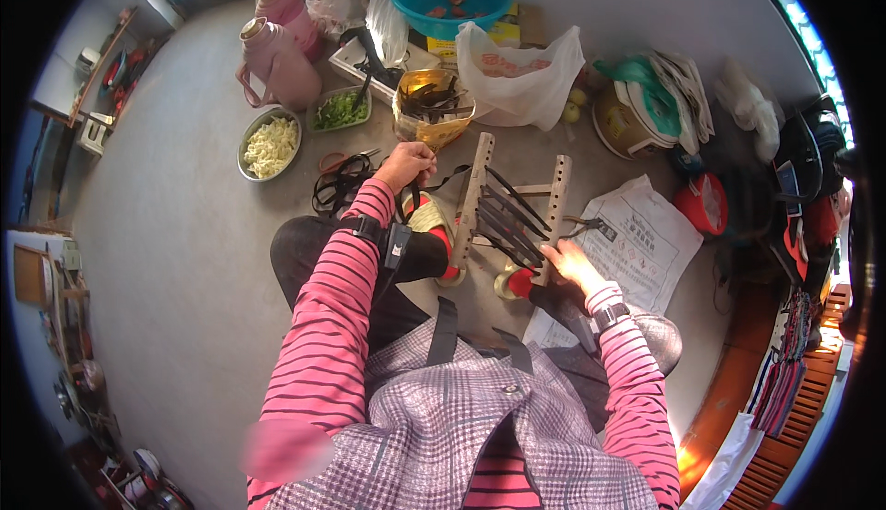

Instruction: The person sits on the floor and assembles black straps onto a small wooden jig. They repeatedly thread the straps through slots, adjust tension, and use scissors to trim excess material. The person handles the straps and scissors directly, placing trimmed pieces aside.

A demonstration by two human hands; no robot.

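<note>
A small wooden frame (556, 201) stands between my feet, its two upright bars drilled with holes. Several black straps (503, 217) run slanting from one bar to the other. My left hand (408, 167) is closed left of the frame, pinching a black strap (450, 176) that leads toward the left bar. My right hand (574, 265) is at the lower part of the right bar, fingers closed against it; its fingertips are partly hidden. A loose tangle of black straps (337, 187) lies on the floor by my left knee, next to scissors (334, 161) with orange handles.
Beyond my hands stand a yellow container (434, 132) of dark strips, a white plastic bag (517, 85) and a blue basin (450, 25). Bowls of pale shreds (270, 144) and chopped greens (340, 109) sit near pink flasks (286, 72). A printed white sack (637, 242) lies to the right.
</note>
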